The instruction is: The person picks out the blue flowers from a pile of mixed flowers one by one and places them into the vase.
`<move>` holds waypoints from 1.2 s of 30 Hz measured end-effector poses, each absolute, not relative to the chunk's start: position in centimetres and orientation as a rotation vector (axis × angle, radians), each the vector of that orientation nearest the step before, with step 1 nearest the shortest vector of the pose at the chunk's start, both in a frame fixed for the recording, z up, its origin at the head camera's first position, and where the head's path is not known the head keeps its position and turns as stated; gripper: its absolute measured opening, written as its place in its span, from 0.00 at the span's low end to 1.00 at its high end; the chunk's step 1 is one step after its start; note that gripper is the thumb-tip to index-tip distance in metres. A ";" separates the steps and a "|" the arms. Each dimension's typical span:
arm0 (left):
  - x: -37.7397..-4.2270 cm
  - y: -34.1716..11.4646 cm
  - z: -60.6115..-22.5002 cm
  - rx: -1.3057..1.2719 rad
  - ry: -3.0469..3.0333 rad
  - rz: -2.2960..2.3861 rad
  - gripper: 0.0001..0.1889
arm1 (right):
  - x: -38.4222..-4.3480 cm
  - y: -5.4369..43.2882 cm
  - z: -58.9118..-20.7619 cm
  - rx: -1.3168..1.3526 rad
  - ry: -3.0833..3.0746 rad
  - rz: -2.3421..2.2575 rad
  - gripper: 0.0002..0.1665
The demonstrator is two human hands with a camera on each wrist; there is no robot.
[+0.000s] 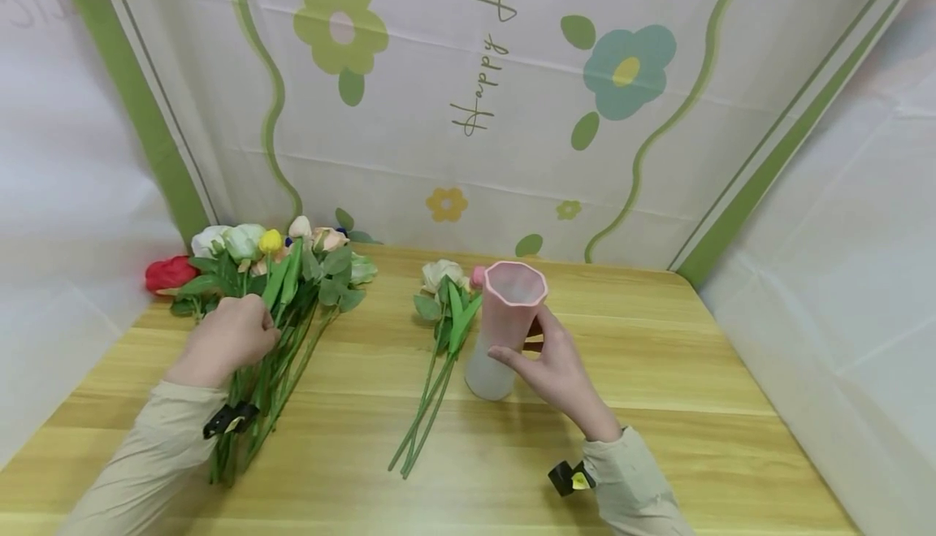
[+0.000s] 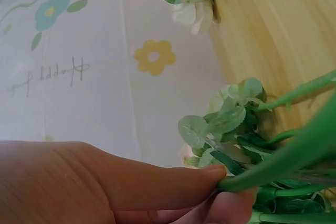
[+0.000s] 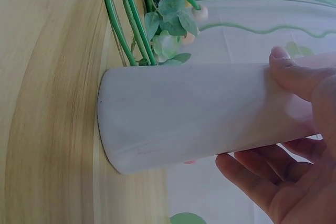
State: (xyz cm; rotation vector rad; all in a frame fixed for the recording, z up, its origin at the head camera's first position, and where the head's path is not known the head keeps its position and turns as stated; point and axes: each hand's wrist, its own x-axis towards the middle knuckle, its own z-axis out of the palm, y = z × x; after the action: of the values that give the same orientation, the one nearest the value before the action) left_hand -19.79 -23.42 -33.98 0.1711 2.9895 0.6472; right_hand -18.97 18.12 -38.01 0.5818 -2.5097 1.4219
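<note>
On the left of the table lies a pile of artificial flowers point(image 1: 244, 242) with red, white, yellow and pale peach heads, stems toward the front. Over the pile, my left hand point(image 1: 232, 331) pinches a green flower stem point(image 2: 283, 153) between thumb and finger; I cannot tell which bloom it carries. A vase point(image 1: 503, 333), pink at its wide rim and frosted white below, stands upright right of the middle. My right hand point(image 1: 552, 369) holds it from the right side, thumb in front and fingers behind, as the right wrist view also shows with the hand point(image 3: 299, 145).
Between pile and vase lie a few separate flower stems point(image 1: 427, 414) with a white rose point(image 1: 441, 274) and green leaves; a pink bloom point(image 1: 478, 277) shows beside the vase rim. A printed cloth point(image 1: 409, 114) hangs behind the wooden table point(image 1: 658, 341), with white sheets at both sides.
</note>
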 end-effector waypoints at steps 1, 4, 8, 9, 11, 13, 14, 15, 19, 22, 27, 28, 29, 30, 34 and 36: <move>-19.7 -23.3 -33.9 0.171 2.994 0.650 0.25 | -19.0 18.1 -38.0 0.576 -2.516 1.416 0.40; -19.6 -23.1 -33.8 0.172 3.003 0.664 0.25 | -19.0 18.1 -38.0 0.565 -2.524 1.410 0.40; -19.4 -22.9 -33.7 0.187 3.028 0.671 0.25 | -18.3 17.6 -36.8 0.565 -2.527 1.422 0.39; -19.4 -22.8 -33.7 0.191 3.035 0.673 0.25 | -18.0 17.4 -36.3 0.572 -2.526 1.421 0.38; -19.4 -22.7 -33.7 0.198 3.046 0.673 0.25 | -17.4 17.1 -35.3 0.576 -2.530 1.424 0.37; -19.3 -22.6 -33.6 0.203 3.055 0.679 0.25 | -16.8 16.8 -34.6 0.577 -2.534 1.424 0.37; -19.3 -22.5 -33.7 0.204 3.059 0.681 0.24 | -16.8 16.8 -34.5 0.575 -2.535 1.421 0.37; -19.3 -22.5 -33.6 0.203 3.062 0.684 0.24 | -16.8 16.8 -34.5 0.575 -2.534 1.421 0.37; -19.2 -22.3 -33.6 0.191 3.072 0.701 0.24 | -16.8 16.9 -34.5 0.565 -2.534 1.428 0.38; -19.2 -22.3 -33.5 0.180 3.079 0.716 0.24 | -16.8 16.8 -34.4 0.573 -2.532 1.431 0.38; -19.1 -22.1 -33.3 0.174 3.103 0.705 0.24 | -16.9 16.8 -34.4 0.581 -2.539 1.422 0.38; -19.1 -22.1 -33.3 0.172 3.106 0.701 0.24 | -16.9 16.8 -34.4 0.579 -2.541 1.425 0.38; -19.0 -22.0 -33.3 0.169 3.105 0.699 0.24 | -16.9 16.8 -34.5 0.579 -2.539 1.430 0.38; -19.0 -21.9 -33.2 0.169 3.106 0.700 0.24 | -16.9 16.8 -34.5 0.581 -2.538 1.432 0.38; -18.9 -21.5 -33.1 0.190 3.120 0.706 0.25 | -17.6 17.2 -35.8 0.568 -2.536 1.435 0.38; -18.8 -21.2 -33.1 0.203 3.140 0.708 0.25 | -18.2 17.6 -36.7 0.562 -2.539 1.428 0.39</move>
State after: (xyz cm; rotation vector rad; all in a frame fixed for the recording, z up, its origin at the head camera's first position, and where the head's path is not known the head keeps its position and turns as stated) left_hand -18.85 -21.23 -33.09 0.2031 3.1402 0.7075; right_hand -18.15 17.55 -36.66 0.5617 -2.5391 1.4277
